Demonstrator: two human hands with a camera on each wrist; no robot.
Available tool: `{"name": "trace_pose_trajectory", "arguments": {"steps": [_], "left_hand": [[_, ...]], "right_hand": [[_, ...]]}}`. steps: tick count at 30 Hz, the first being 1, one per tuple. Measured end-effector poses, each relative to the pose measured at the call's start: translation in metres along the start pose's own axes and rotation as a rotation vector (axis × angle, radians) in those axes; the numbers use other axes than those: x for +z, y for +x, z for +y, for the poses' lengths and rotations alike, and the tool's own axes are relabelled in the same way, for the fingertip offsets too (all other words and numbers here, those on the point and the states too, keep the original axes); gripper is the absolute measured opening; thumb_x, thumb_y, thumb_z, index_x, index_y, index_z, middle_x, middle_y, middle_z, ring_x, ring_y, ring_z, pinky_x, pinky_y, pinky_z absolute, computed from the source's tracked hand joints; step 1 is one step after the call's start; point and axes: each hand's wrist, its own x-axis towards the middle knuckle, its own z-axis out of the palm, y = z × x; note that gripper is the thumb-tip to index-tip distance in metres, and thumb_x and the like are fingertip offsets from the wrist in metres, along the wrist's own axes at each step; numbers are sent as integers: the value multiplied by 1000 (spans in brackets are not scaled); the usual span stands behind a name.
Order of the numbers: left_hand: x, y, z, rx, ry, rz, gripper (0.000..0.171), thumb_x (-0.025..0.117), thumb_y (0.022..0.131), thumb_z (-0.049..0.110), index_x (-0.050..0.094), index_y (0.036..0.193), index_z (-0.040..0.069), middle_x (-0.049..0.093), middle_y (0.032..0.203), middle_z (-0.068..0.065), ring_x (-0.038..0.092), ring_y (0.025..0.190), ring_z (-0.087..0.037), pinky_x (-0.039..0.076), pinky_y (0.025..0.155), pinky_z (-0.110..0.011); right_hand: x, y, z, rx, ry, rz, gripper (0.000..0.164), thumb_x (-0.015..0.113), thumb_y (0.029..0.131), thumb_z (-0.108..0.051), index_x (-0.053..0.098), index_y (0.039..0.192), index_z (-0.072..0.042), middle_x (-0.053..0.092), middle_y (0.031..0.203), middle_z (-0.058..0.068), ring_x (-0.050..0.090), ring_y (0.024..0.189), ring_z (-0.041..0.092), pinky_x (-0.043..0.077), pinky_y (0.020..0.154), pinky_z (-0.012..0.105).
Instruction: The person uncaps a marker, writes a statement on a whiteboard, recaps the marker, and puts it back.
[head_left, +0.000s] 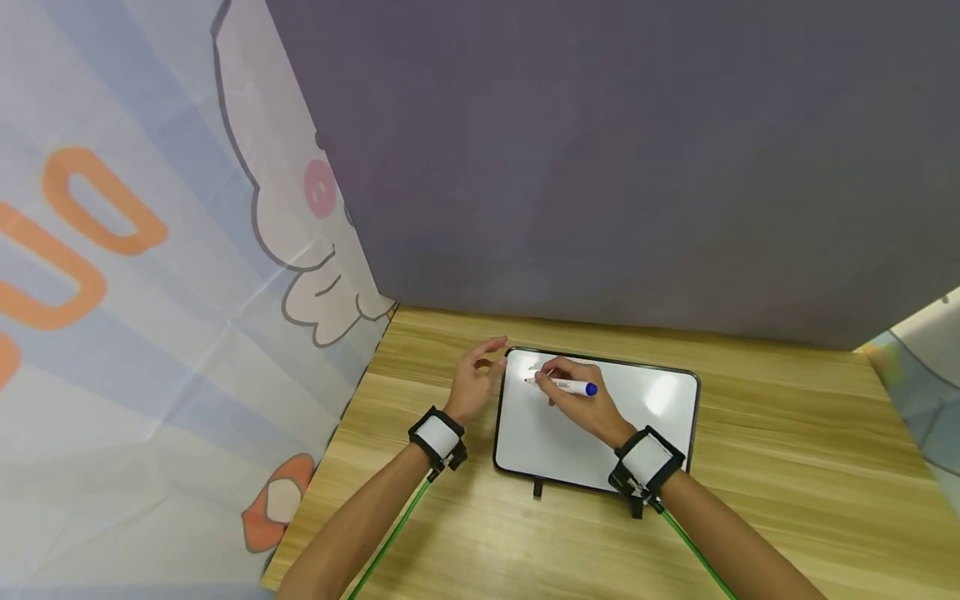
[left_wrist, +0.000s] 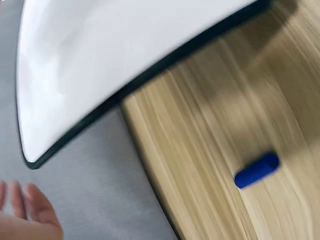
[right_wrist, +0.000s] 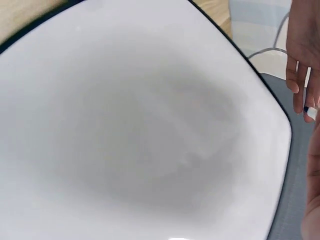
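Note:
A whiteboard with a thin black frame stands on the wooden table. Over its upper left part, my right hand grips a white marker with a blue rear end, its uncapped tip pointing left. Whether that tip touches the board I cannot tell. Beside the board's upper left corner is my left hand, fingers loosely bent and holding nothing. In the left wrist view, part of this hand shows apart from the corner. A blue marker cap lies on the table below the board's edge.
Black feet show under the board's near edge. Behind the wooden table rises a grey panel. A printed cartoon sheet hangs along the left side. Green cables run from both wrist straps.

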Motion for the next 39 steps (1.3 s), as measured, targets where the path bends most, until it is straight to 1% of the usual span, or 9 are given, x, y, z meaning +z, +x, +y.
{"name": "trace_pose_trajectory", "arguments": {"steps": [3,7,8,12,14,23,30,35,39], "left_hand": [[0,0,-5,-39,53,36,36,57,90,3,54,127,0,56,124,-22,51,114,-34,47,91,-37],[2,-2,-13,-130,98,-9,37,52,94,7,50,129,-5,58,122,-23,56,112,-34,46,94,-44],[3,-2,-20,-153,110,-21,37,51,95,10,50,130,-4,59,122,-22,57,111,-32,47,94,-43],[7,-6,-19,-205,148,-58,33,49,97,14,56,123,-4,63,118,-20,60,107,-29,50,89,-39],[9,-7,-18,-207,161,-62,31,49,97,14,59,119,-5,64,115,-20,61,104,-28,51,86,-38],[13,-13,-8,-206,154,-66,27,51,95,13,64,111,-5,68,103,-19,64,91,-23,53,76,-30],[14,-14,-5,-213,184,-56,26,53,95,12,65,109,-5,68,101,-18,64,88,-21,52,73,-27],[15,-13,-5,-188,216,-60,25,52,95,12,65,108,-4,69,99,-17,64,85,-20,52,70,-24],[15,-13,-4,-186,220,-52,24,52,95,11,65,107,-5,69,98,-18,64,85,-22,52,71,-26]], "right_hand": [[9,-1,13,-9,-11,45,11,63,87,-7,66,92,2,67,79,20,59,56,18,48,50,24],[24,1,42,-46,-36,102,8,65,86,-7,67,91,-1,69,83,14,62,57,21,50,49,23],[27,1,48,-69,-58,115,7,65,85,-8,67,90,-3,70,83,12,64,60,22,51,52,23],[32,0,62,-172,-135,150,4,66,85,-12,68,88,-9,70,84,6,68,76,19,53,66,19],[32,-2,62,-208,-159,168,4,66,85,-13,68,88,-10,70,85,4,68,82,18,53,73,19],[30,-9,58,-218,-170,197,5,66,84,-11,68,87,-7,70,84,5,66,81,14,53,73,20],[37,-20,60,-159,-152,190,5,65,85,-14,68,86,-10,70,85,2,65,79,9,52,71,18],[46,-38,66,-103,-145,133,5,65,85,-14,68,84,-11,70,82,1,61,72,4,50,62,17],[50,-45,68,-105,-144,130,5,65,86,-14,68,86,-11,70,83,1,60,73,3,50,62,17]]}}
